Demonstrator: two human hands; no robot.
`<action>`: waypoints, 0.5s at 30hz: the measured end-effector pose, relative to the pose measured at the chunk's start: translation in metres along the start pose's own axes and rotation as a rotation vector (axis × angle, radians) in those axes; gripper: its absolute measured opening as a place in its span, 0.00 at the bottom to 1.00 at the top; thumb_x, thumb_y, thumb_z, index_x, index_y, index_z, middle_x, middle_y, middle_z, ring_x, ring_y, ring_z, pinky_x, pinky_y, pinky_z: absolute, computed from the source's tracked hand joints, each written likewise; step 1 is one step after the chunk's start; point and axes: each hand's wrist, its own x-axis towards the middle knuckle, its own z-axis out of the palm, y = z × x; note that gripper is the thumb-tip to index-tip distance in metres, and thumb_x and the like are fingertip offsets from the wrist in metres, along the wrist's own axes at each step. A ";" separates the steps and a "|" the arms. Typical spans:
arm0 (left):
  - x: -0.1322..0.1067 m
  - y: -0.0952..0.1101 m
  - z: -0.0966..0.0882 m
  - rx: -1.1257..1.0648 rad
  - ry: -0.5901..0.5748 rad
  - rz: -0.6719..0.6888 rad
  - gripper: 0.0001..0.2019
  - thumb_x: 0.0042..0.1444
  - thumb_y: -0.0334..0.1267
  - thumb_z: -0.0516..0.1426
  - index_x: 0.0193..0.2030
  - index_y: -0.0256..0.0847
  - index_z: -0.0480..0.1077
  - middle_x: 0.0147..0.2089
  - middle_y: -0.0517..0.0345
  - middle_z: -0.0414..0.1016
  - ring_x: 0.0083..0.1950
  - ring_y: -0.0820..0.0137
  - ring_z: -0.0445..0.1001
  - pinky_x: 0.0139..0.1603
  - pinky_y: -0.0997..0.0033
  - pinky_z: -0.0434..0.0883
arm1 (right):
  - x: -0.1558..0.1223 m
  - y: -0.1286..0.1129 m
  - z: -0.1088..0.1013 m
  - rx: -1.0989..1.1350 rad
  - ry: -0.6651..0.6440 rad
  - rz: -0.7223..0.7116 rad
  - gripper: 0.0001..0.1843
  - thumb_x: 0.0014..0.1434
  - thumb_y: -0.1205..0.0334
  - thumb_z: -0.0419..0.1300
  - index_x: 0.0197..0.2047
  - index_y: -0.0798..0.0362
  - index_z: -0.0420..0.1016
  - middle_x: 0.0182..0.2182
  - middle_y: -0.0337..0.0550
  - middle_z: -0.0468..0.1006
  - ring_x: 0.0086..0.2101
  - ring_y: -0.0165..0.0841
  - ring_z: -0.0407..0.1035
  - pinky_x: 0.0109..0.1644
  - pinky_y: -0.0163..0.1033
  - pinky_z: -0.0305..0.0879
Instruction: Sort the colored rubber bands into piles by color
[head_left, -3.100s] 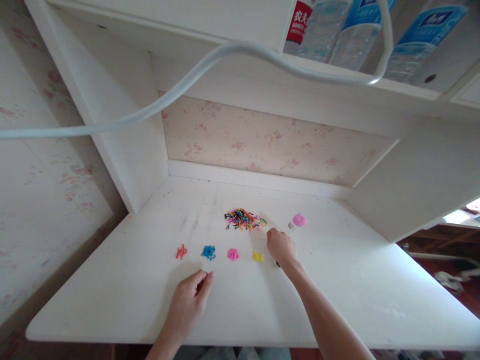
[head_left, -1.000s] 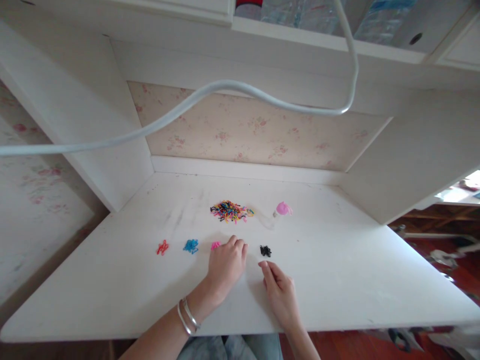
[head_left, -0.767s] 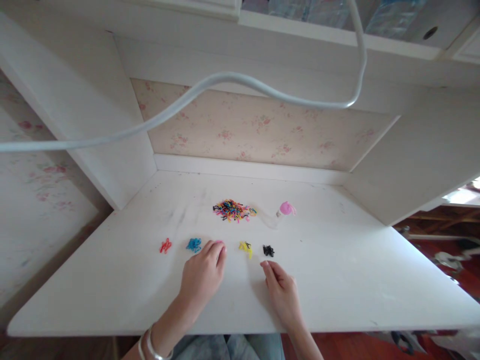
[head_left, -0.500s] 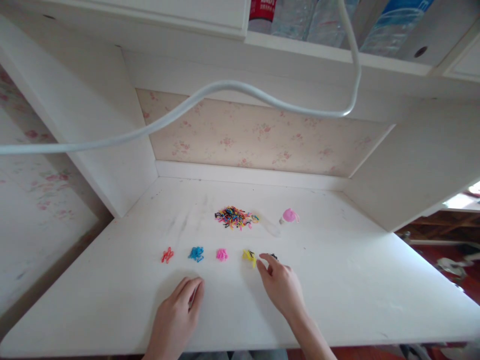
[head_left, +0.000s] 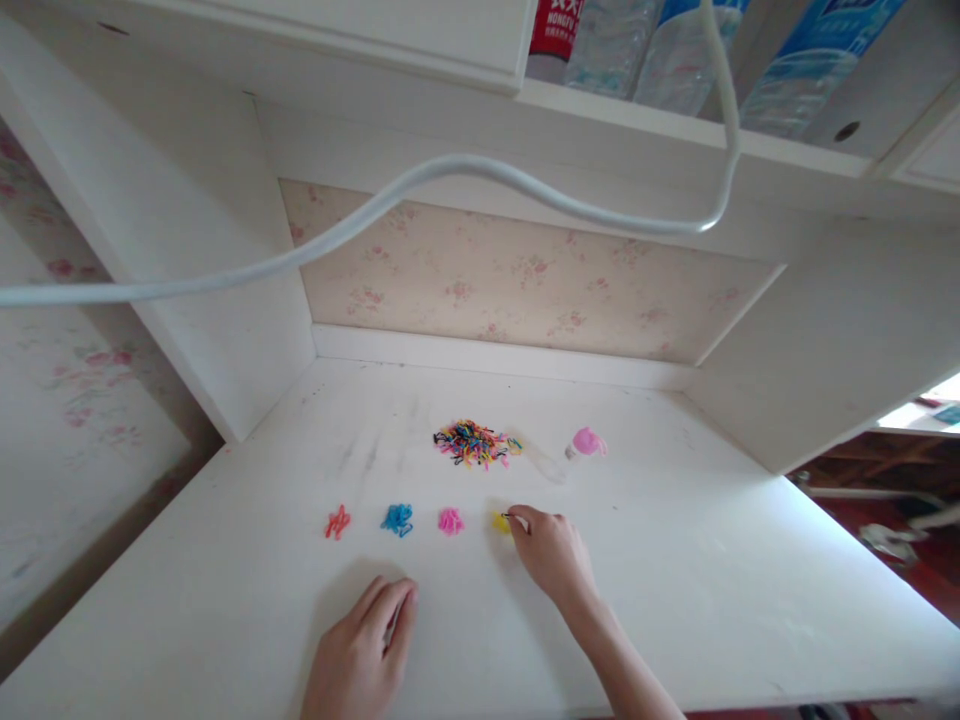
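At the yellow rubber bands (head_left: 500, 522), my right hand (head_left: 553, 553) pinches a small black rubber band (head_left: 507, 515) between thumb and forefinger. The hand covers part of the yellow pile and whatever lies under the palm. My left hand (head_left: 361, 640) rests closed on the white desk, nearest the blue rubber bands (head_left: 397, 519); its fingertips are turned away, and I cannot see whether they hold anything. Left of the yellow ones lie a pink pile (head_left: 451, 521) and, at the far left of the row, a red pile (head_left: 337, 521).
Behind the row is a mixed heap of coloured rubber bands (head_left: 471, 443). Beside it lies a clear container with a pink top (head_left: 588, 441). A white cable (head_left: 465, 165) hangs across the view. Plastic bottles (head_left: 611, 45) stand on the shelf above.
My right hand's fingers have closed from a loose opening into a pinch on the black rubber band at the yellow pile. My left hand stays resting; the view has shifted slightly.
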 end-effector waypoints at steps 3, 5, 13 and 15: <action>0.001 0.001 -0.001 0.025 -0.003 0.007 0.10 0.63 0.39 0.48 0.39 0.43 0.70 0.32 0.57 0.75 0.29 0.73 0.76 0.30 0.79 0.72 | 0.001 0.001 0.000 0.061 0.039 -0.021 0.18 0.62 0.51 0.47 0.41 0.37 0.79 0.30 0.40 0.81 0.33 0.35 0.74 0.31 0.33 0.57; 0.002 0.002 -0.001 0.039 -0.008 0.002 0.10 0.63 0.39 0.48 0.39 0.43 0.70 0.33 0.57 0.75 0.29 0.73 0.76 0.30 0.79 0.72 | 0.000 0.006 -0.002 0.154 0.077 -0.030 0.19 0.63 0.50 0.47 0.42 0.39 0.80 0.27 0.39 0.80 0.31 0.33 0.74 0.31 0.32 0.58; -0.001 0.000 0.000 0.093 0.017 0.035 0.11 0.63 0.41 0.48 0.39 0.44 0.71 0.34 0.57 0.77 0.28 0.73 0.76 0.29 0.78 0.73 | -0.006 0.050 -0.012 0.272 0.104 0.120 0.21 0.61 0.49 0.47 0.41 0.45 0.81 0.29 0.42 0.81 0.33 0.36 0.75 0.33 0.33 0.61; -0.001 0.000 0.001 0.110 0.020 0.036 0.11 0.63 0.41 0.48 0.39 0.44 0.71 0.35 0.57 0.77 0.29 0.73 0.77 0.30 0.78 0.73 | -0.011 0.055 -0.011 0.223 0.093 0.104 0.23 0.63 0.49 0.44 0.41 0.44 0.80 0.31 0.43 0.82 0.35 0.37 0.75 0.34 0.33 0.61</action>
